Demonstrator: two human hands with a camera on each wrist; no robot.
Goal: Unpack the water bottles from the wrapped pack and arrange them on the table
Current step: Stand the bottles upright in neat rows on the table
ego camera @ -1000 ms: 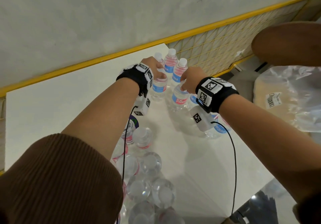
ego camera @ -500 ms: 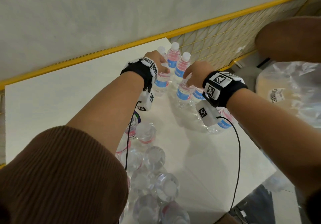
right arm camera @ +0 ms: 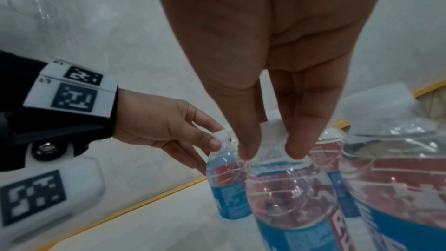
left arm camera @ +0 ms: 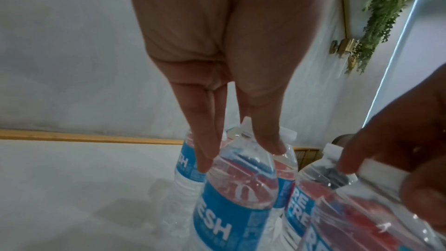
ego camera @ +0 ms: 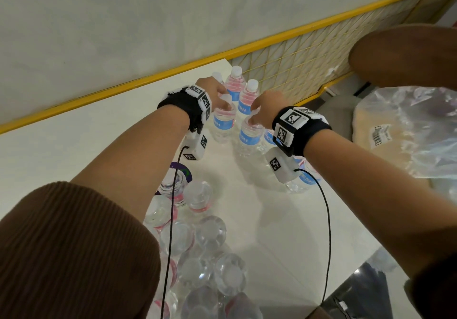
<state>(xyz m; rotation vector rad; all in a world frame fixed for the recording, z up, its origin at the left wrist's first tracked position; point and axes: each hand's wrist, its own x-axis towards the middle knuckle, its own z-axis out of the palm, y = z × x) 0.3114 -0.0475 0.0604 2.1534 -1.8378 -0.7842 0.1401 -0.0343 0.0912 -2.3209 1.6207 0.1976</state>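
Two clear water bottles with blue-and-red labels stand upright near the far corner of the white table [ego camera: 74, 150]. My left hand [ego camera: 217, 93] [left arm camera: 241, 152] pinches the white cap of the left bottle [ego camera: 223, 123] [left arm camera: 231, 198]. My right hand [ego camera: 264, 111] [right arm camera: 270, 148] pinches the cap of the right bottle [ego camera: 249, 138] [right arm camera: 289, 198]. Just behind them stand more loose bottles [ego camera: 237, 83]. Another bottle [ego camera: 304, 180] sits under my right wrist. The wrapped pack [ego camera: 202, 249] of several bottles lies near me, partly hidden by my left arm.
A yellow wire grid [ego camera: 309, 66] and a grey wall run along the table's far side. To the right, off the table, lies a clear plastic bag [ego camera: 408, 130] over a beige round thing, with a brown round top [ego camera: 408, 56] beyond. Black cables hang from both wrists.
Both hands keep their pinch on the same two bottle caps near the standing group. Apart from a small shift of the view, nothing has visibly moved.
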